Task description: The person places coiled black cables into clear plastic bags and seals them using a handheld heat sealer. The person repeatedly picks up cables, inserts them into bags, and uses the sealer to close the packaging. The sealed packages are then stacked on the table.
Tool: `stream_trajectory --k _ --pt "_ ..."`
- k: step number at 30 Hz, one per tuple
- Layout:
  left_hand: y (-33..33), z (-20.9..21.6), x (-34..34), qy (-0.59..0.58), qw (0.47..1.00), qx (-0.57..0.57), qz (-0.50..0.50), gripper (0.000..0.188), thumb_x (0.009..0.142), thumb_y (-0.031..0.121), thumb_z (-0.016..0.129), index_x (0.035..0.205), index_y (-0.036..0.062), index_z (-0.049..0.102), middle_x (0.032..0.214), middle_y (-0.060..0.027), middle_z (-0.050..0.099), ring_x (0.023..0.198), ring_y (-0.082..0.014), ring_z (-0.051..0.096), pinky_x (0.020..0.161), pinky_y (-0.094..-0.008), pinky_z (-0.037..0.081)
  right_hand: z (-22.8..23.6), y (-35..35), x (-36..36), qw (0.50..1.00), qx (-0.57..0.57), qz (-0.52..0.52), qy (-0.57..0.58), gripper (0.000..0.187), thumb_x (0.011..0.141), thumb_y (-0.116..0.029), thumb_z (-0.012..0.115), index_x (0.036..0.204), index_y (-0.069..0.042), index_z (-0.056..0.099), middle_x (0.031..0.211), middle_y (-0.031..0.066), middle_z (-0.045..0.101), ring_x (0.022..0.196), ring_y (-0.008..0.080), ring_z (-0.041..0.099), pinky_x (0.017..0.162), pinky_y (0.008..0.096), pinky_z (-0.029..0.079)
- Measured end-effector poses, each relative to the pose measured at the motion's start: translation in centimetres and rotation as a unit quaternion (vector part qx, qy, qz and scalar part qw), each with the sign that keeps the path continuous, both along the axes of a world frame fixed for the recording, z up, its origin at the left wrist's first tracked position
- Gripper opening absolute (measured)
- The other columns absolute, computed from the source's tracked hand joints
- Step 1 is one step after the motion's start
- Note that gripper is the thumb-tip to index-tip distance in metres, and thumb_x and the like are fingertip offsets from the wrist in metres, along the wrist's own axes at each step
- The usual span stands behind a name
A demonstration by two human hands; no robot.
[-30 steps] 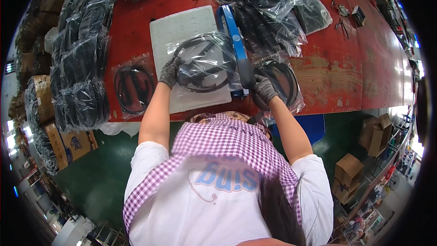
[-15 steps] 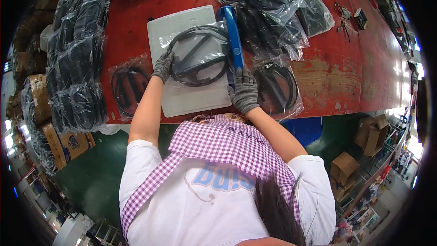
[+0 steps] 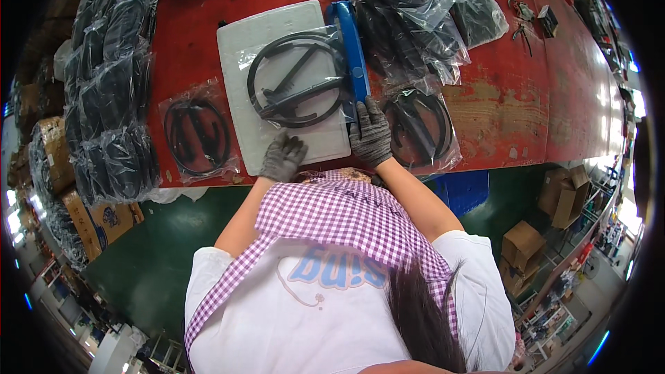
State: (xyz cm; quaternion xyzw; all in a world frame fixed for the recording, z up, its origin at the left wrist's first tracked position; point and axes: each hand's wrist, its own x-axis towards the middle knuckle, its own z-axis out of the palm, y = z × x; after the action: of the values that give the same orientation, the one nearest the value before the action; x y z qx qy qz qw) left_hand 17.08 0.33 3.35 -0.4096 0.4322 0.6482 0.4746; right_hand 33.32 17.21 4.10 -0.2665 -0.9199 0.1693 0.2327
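Note:
A clear plastic bag [image 3: 261,62] holding a looped black hose or cable and dark straight parts lies on a white foam-like board [image 3: 239,41]. Along the board's right side stands a long blue bag sealer [image 3: 355,52], and the bag's right edge reaches it. My right hand [image 3: 372,135], in a grey glove, rests with outstretched fingers on the near end of the sealer. Below the bag, my gloved left hand [image 3: 284,156] lies on the near part of the board, fingers spread and holding nothing.
Similar bagged parts lie left [image 3: 197,137] and right [image 3: 421,128] of the board. A tall row of filled bags [image 3: 114,104] lines the red table's [image 3: 506,111] left side; another heap [image 3: 409,14] lies beyond the sealer. Pliers [image 3: 521,36] sit far right. Cardboard boxes [image 3: 521,249] stand beyond the table.
My left hand has let go of the bag's left side and moved down and right to the board's near part. My right hand stays at the sealer's near end.

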Motion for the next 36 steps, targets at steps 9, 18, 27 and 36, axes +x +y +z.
stream_trajectory --k 9,18,27,36 --pt "6.4 -1.7 1.0 -0.091 0.992 0.0 0.087 0.015 0.076 0.02 0.058 0.084 0.0077 0.056 0.087 -0.0084 0.059 0.086 -0.0273 0.054 0.083 -0.0445 0.041 -0.2 -0.3 0.1 1.0 -0.01 -0.001 0.003 0.048 0.069 -0.016 0.052 0.112 0.002 0.042 0.116 0.0246 0.039 0.102 0.0389 0.043 0.086 0.0454 0.035" --pt "8.8 -4.0 1.8 -0.124 0.987 0.007 0.102 0.014 0.078 0.021 0.058 0.083 0.0094 0.053 0.076 -0.0052 0.056 0.067 -0.021 0.054 0.066 -0.0369 0.048 0.0 -0.8 0.1 0.999 -0.016 -0.026 -0.024 0.048 0.068 -0.015 0.052 0.113 0.0 0.042 0.117 0.0228 0.039 0.101 0.0378 0.045 0.084 0.0442 0.037" --pt "7.1 -4.2 0.8 -0.048 0.989 0.006 0.139 0.006 0.078 0.015 0.058 0.079 0.0112 0.054 0.074 -0.003 0.057 0.064 -0.0182 0.055 0.063 -0.0354 0.049 7.6 2.0 2.6 0.992 -0.104 -0.035 -0.058 0.039 0.069 -0.007 0.057 0.108 -0.007 0.052 0.111 0.0098 0.05 0.098 0.0228 0.05 0.083 0.0323 0.041" --pt "-6.6 -6.1 -10.1 0.401 0.915 -0.015 0.047 0.019 0.073 0.02 0.064 0.087 0.0092 0.057 0.071 -0.001 0.057 0.061 -0.0097 0.05 0.053 -0.0245 0.041 -8.3 -1.3 20.8 0.502 -0.697 -0.474 0.191 0.037 0.071 -0.027 0.06 0.103 -0.01 0.054 0.104 0.0088 0.055 0.094 0.0255 0.052 0.082 0.0412 0.04"
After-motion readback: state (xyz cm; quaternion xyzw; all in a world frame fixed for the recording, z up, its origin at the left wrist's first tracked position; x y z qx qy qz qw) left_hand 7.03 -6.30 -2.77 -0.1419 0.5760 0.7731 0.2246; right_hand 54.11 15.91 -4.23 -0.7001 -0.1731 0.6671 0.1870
